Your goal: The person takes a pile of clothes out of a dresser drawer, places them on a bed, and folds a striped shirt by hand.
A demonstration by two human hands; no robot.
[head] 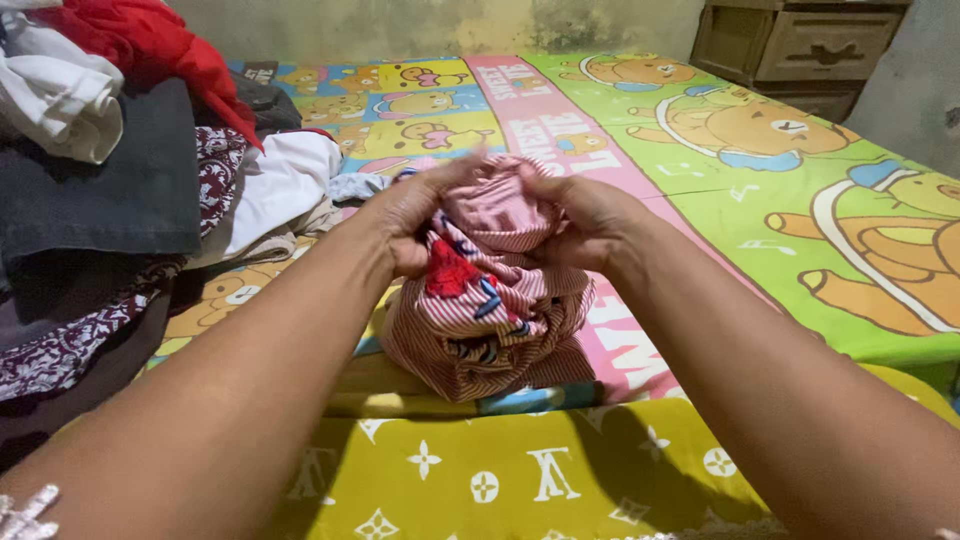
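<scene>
A bunched red-and-white striped garment [490, 320] with a red and blue print hangs between both hands above the bed. My left hand [415, 215] grips its upper left part, fingers curled into the cloth. My right hand [585, 220] grips the upper right part, close to the left hand. The garment's lower folds rest on the colourful cartoon-bear bed sheet [800, 200].
A heap of clothes [110, 170] in red, white, dark grey and patterned maroon lies on the left of the bed. A yellow-green patterned cloth [500, 470] covers the near edge. A wooden drawer cabinet [800, 45] stands at the far right by the wall.
</scene>
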